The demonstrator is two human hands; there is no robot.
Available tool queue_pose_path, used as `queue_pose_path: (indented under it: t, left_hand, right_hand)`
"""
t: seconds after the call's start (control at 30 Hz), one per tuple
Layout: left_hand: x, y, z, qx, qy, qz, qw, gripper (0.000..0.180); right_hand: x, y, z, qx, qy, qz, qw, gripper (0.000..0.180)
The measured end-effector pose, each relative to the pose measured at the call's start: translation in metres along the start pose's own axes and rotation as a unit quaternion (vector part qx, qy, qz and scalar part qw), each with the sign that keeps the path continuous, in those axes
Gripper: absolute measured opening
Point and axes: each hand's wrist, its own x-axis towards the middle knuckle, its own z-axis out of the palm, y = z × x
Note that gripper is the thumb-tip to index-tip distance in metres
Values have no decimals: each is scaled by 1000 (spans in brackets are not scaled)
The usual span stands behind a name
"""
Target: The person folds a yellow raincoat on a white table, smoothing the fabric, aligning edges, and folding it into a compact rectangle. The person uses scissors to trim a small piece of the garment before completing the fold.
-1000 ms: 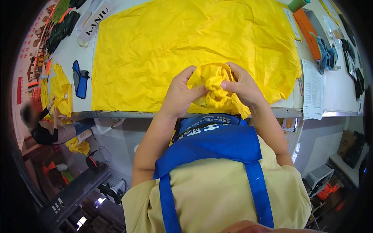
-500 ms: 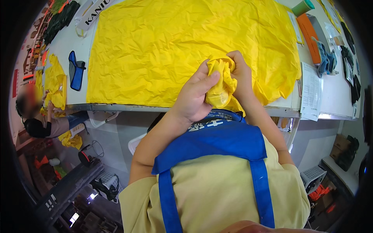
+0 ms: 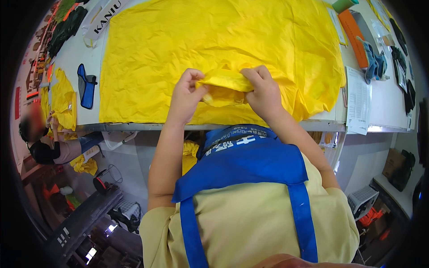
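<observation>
A large crinkled sheet of yellow waterproof fabric covers most of the table before me. At its near part I hold a gathered, folded edge of it stretched between both hands. My left hand pinches the left end of that fold, thumb against bent fingers. My right hand grips the right end, thumb on top and fingers curled behind. Between them the folded band lies above an open, pouch-like hollow in the cloth. Whether the band is a cuff or a hem I cannot tell.
Left of the fabric lies a blue and black pouch. A white box stands at the back left. On the right are an orange box, blue gloves, printed sheets and a green roll. A co-worker handles yellow fabric at far left.
My hands have moved apart, the left one to the left. The yellow cloth, bunched up between them before, is now spread into a taut band lower over the table.
</observation>
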Motion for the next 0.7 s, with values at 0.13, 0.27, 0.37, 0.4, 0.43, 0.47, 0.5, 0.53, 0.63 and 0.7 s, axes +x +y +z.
queue_pose_path:
  t: [0.13,0.27,0.37,0.4,0.43,0.47,0.5,0.53,0.63,0.7]
  left_hand:
    - [25,-48,-55,164,165,26,972,13]
    - [28,-90,-111,166,170,-44,970,15]
    - [26,-87,-105,81,143,-130,978,23]
    - [28,-89,-104,90,142,-140,976,24]
    - [29,-91,-103,100,144,-150,973,26]
    - [28,-94,-103,111,146,-162,970,27]
    - [26,-97,-107,102,144,-157,972,27]
    - [25,-101,-113,93,143,-153,973,28]
    - [21,-104,-130,37,148,-172,973,28]
    - [15,-110,-150,50,140,-201,968,27]
  right_hand:
    - [-13,-22,-11,201,-119,-70,970,53]
    - [-63,98,-36,-53,7,-42,998,51]
    - [-95,199,-118,-209,104,103,967,55]
    - [-102,218,-135,-271,64,102,955,50]
    - [-105,234,-147,-329,22,98,939,45]
    - [-104,243,-155,-335,-12,56,940,39]
    - [-99,253,-161,-338,-47,12,940,34]
    - [-92,263,-167,-341,-82,-33,936,29]
    - [-68,290,-186,-280,-208,74,934,17]
    - [-56,294,-171,-351,-223,155,896,17]
